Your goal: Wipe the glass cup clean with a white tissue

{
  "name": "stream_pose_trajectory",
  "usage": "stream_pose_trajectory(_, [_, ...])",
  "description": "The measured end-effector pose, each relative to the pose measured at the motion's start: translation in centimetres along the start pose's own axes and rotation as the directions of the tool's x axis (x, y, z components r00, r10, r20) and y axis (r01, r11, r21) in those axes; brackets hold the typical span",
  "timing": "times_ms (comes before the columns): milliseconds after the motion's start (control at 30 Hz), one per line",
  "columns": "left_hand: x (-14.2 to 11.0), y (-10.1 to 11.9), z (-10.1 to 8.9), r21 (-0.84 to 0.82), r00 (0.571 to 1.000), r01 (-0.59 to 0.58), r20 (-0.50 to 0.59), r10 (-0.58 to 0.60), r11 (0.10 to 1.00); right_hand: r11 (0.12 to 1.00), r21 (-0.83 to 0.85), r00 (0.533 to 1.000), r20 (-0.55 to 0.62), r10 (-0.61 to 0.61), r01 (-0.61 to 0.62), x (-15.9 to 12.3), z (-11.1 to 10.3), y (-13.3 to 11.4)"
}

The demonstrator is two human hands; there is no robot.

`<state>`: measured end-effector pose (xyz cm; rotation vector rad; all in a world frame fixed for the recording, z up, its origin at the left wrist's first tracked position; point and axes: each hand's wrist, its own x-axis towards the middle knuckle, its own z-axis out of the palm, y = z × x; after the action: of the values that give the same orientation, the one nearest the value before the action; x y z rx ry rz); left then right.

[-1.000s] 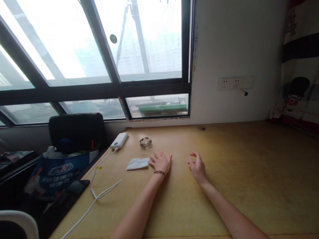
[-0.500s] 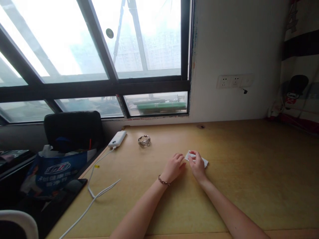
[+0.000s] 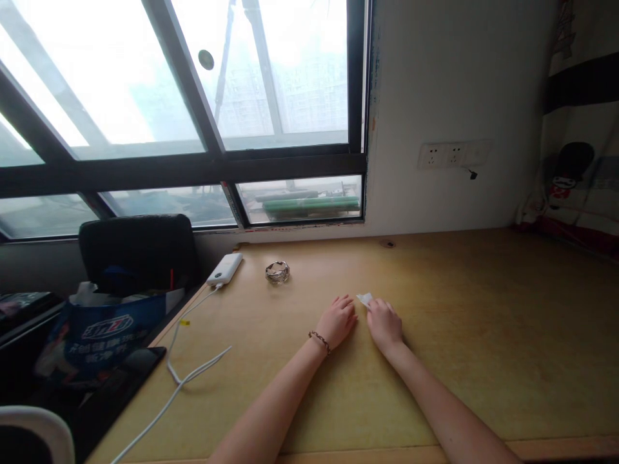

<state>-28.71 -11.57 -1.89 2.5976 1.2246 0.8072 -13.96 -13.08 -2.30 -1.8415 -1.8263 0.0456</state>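
My right hand (image 3: 385,323) is closed around a folded white tissue (image 3: 364,299); only a crumpled corner shows past the fingertips, and the rest is hidden under the hand. Just left of it, my left hand (image 3: 337,320) rests palm down on the wooden table (image 3: 464,361) with its fingers stretched out and nothing in it. A narrow gap separates the two hands. A dark braided bracelet (image 3: 320,342) circles the left wrist.
Beyond the left hand sits a round silver openwork metal piece (image 3: 277,273). A white power bank (image 3: 225,270) lies by the left edge, its white cable (image 3: 178,380) trailing forward. Off that side are a black chair (image 3: 138,248) and a blue bag (image 3: 109,328).
My right hand has turned palm down and closed over the white tissue, which showed as a flat piece beneath it before. My left hand has flattened onto the table.
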Motion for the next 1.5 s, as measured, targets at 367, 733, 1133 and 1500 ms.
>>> stream_pose_trajectory(367, [0.9,1.3,1.5,-0.89,0.88,0.329,0.167,-0.445,0.315,0.707,0.684,0.981,-0.072,-0.178,0.179,0.3,-1.0,-1.7])
stream_pose_trajectory(733, [1.0,0.7,1.9,-0.946,0.802,0.321,0.253,-0.541,0.034,0.815,0.531,0.972,-0.15,-0.178,0.231,0.1,-0.9,-1.6])
stream_pose_trajectory(1133, [0.8,1.4,1.5,-0.902,0.847,0.316,0.128,-0.515,0.295,0.852,0.471,0.971,-0.172,-0.168,0.23,0.2,-0.7,-1.3])
stream_pose_trajectory(1500, [0.6,1.4,1.4,-0.873,0.875,0.287,0.072,-0.478,0.394,0.861,0.438,0.965,-0.156,-0.211,0.259,0.2,-1.1,-1.6])
